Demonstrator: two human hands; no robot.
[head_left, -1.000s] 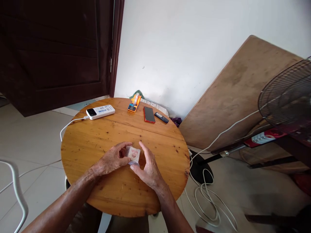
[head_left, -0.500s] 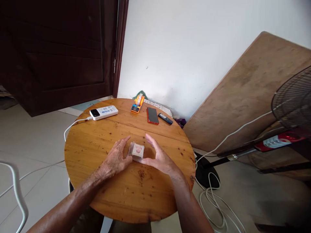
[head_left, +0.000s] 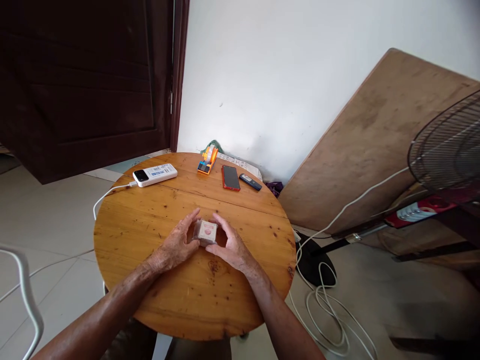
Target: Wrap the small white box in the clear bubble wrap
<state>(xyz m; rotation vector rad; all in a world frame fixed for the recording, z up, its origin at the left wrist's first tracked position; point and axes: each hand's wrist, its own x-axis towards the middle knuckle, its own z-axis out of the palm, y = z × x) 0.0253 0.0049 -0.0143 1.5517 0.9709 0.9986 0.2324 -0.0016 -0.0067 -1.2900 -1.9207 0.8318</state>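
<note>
A small box (head_left: 207,231) in clear plastic wrap, pale with a pinkish-red print on top, sits on the round wooden table (head_left: 150,210) between my hands. My left hand (head_left: 180,243) curves round its left side, the thumb at the near corner. On the opposite side, my right hand (head_left: 231,246) has its thumb at the near right corner and its fingers along the far right side. Both hands hold the box between them. Their fingers partly cover its sides.
Toward the table's far edge are a white device (head_left: 155,175) with a cable, an orange tape dispenser (head_left: 207,159), a red-edged phone (head_left: 230,178) and a dark handheld device (head_left: 250,182). A fan (head_left: 450,145) stands at right, with loose cable (head_left: 347,310) on the floor.
My right hand has moved in to the box, closing the gap beside it. The left hand stays at the box's left side. The whole view has shifted slightly.
</note>
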